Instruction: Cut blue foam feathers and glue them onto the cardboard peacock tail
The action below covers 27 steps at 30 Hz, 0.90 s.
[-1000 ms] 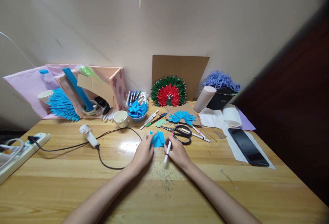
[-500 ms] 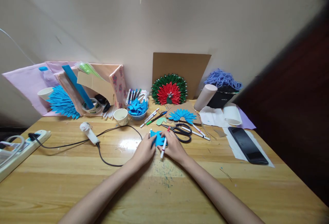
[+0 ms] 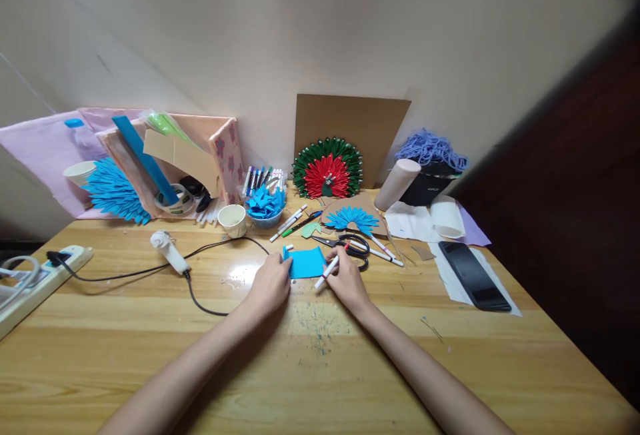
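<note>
A small blue rectangle of paper or cloth (image 3: 306, 264) lies spread between my two hands on the table. My left hand (image 3: 271, 282) is closed on its left edge. In my right hand (image 3: 347, 280) a white marker pen (image 3: 326, 275) with a red end is tilted across the fingers. Those fingertips also reach the rectangle's right edge. Behind the right hand rest black-handled scissors (image 3: 361, 243). Just beyond lies a cardboard piece (image 3: 345, 207) bearing a fan of blue petals (image 3: 354, 218).
Further back stand a paper cup (image 3: 233, 221), a bowl of blue pieces (image 3: 265, 207) and a red-green peacock craft (image 3: 327, 172). A white glue gun (image 3: 171, 254) with a black cord lies left. A phone (image 3: 474, 276) lies right, near a pale cylinder (image 3: 397, 185).
The hands have moved apart, and the blue piece between them now lies stretched out wider. The marker stays in my right hand. The view has shifted slightly.
</note>
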Motion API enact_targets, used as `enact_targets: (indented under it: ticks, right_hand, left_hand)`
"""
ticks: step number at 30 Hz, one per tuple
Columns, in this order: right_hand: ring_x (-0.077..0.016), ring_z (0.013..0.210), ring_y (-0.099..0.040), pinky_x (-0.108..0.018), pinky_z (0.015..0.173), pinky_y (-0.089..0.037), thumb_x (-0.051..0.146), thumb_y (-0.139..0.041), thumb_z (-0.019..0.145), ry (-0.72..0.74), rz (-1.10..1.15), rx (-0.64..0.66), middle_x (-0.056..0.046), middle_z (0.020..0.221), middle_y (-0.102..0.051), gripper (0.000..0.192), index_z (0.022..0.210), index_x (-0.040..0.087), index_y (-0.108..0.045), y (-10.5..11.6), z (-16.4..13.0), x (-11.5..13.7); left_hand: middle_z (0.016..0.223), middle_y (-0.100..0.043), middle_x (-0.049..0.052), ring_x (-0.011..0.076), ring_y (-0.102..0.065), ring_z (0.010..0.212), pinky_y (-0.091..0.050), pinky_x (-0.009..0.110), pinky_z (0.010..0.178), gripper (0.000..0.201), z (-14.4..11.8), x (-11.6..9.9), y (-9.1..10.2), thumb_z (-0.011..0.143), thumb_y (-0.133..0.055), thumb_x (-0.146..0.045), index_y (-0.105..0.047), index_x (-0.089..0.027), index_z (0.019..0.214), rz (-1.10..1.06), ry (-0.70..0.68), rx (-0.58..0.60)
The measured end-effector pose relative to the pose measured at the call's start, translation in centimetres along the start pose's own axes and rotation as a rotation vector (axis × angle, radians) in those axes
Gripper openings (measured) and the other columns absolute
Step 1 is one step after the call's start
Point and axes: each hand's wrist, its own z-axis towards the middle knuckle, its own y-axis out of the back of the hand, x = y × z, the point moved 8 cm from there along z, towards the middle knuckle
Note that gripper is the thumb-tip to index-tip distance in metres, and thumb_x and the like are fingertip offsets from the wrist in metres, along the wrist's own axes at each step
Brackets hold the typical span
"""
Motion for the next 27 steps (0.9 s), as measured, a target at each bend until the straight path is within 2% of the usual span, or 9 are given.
enact_targets:
  ticks: [2, 5, 7, 10, 13, 16, 21, 24, 27]
  right_hand:
    - [-0.0162, 0.065, -0.057, -0.028, 0.059, -0.046, 0.010, -0.049, 0.063, -0.031, 0.056, -0.003, -0.001, 0.078, -0.057, 0.023, 0.083, 0.022, -0.044, -0.2, -0.2, -0.3]
    - [-0.0176, 0.069, -0.058, -0.029, 0.061, -0.048, 0.012, -0.051, 0.063, -0.074, 0.117, -0.013, -0.002, 0.081, -0.058, 0.025, 0.085, 0.022, -0.043, -0.5, -0.2, -0.8]
    - [-0.0177, 0.070, -0.058, -0.030, 0.062, -0.048, 0.013, -0.052, 0.064, -0.079, 0.132, -0.024, -0.002, 0.082, -0.057, 0.025, 0.085, 0.022, -0.042, -0.4, -0.1, -0.9]
    - [-0.0168, 0.068, -0.057, -0.029, 0.061, -0.046, 0.015, -0.052, 0.066, -0.040, 0.088, -0.026, -0.001, 0.080, -0.056, 0.023, 0.084, 0.022, -0.041, 0.0, -0.1, -0.8]
    - [-0.0161, 0.063, -0.053, -0.027, 0.059, -0.043, 0.016, -0.052, 0.068, 0.006, -0.017, -0.006, 0.000, 0.074, -0.053, 0.018, 0.080, 0.022, -0.041, 0.6, -0.2, -0.5]
    - [-0.0157, 0.062, -0.051, -0.026, 0.058, -0.040, 0.018, -0.053, 0.070, 0.066, -0.099, 0.018, 0.001, 0.069, -0.050, 0.014, 0.074, 0.022, -0.039, 1.1, -0.3, -0.2]
    - [-0.0142, 0.059, -0.048, -0.024, 0.056, -0.036, 0.020, -0.055, 0.072, 0.142, -0.180, 0.083, 0.003, 0.064, -0.048, 0.015, 0.070, 0.021, -0.040, 1.6, 0.2, 0.1]
    - [-0.0138, 0.059, -0.047, -0.024, 0.056, -0.035, 0.023, -0.056, 0.073, 0.160, -0.172, 0.089, 0.003, 0.064, -0.049, 0.015, 0.069, 0.021, -0.042, 1.9, 0.3, 0.3]
    - [-0.0134, 0.058, -0.048, -0.024, 0.057, -0.037, 0.030, -0.050, 0.080, 0.144, -0.020, 0.081, 0.002, 0.064, -0.050, 0.012, 0.073, 0.020, -0.046, 2.1, -0.1, 0.7]
  left_hand:
    - [0.103, -0.053, 0.016, 0.0258, -0.048, 0.100, -0.040, 0.038, 0.081, 0.028, 0.0, -0.6, 0.6, 0.084, -0.034, -0.010, -0.058, -0.013, 0.097, 0.063, 0.011, -0.090]
    - [0.123, -0.045, 0.016, 0.0258, -0.039, 0.115, -0.033, 0.043, 0.094, 0.031, 0.2, -2.9, 0.6, 0.083, -0.035, -0.007, -0.053, -0.014, 0.107, 0.020, -0.181, -0.154]
    - [0.125, -0.046, 0.011, 0.0227, -0.040, 0.115, -0.032, 0.041, 0.096, 0.035, 0.2, -4.3, -0.1, 0.082, -0.037, -0.007, -0.050, -0.018, 0.112, -0.061, -0.343, -0.095]
    - [0.123, -0.050, 0.008, 0.0208, -0.046, 0.107, -0.036, 0.037, 0.093, 0.044, 0.3, -4.7, -1.4, 0.081, -0.037, -0.006, -0.045, -0.022, 0.121, -0.107, -0.449, 0.015]
    - [0.132, -0.044, 0.007, 0.0217, -0.047, 0.103, -0.036, 0.037, 0.092, 0.050, 0.3, -4.4, -1.8, 0.081, -0.036, -0.008, -0.038, -0.022, 0.129, -0.065, -0.497, 0.044]
    - [0.133, -0.043, 0.007, 0.0233, -0.047, 0.100, -0.036, 0.037, 0.091, 0.048, 0.4, -4.5, -1.2, 0.082, -0.038, -0.013, -0.040, -0.020, 0.129, -0.059, -0.534, 0.028]
    - [0.110, -0.055, 0.009, 0.0226, -0.049, 0.091, -0.040, 0.034, 0.080, 0.038, 1.9, -5.0, -0.8, 0.086, -0.034, -0.018, -0.049, -0.021, 0.121, -0.076, -0.540, 0.005]
    - [0.110, -0.053, 0.008, 0.0208, -0.049, 0.092, -0.041, 0.032, 0.078, 0.037, 2.7, -4.8, -1.0, 0.088, -0.033, -0.020, -0.049, -0.025, 0.122, -0.108, -0.537, -0.011]
    - [0.113, -0.049, 0.007, 0.0188, -0.048, 0.093, -0.040, 0.031, 0.080, 0.037, 3.0, -4.4, -1.3, 0.089, -0.034, -0.025, -0.047, -0.027, 0.124, -0.143, -0.541, -0.001]
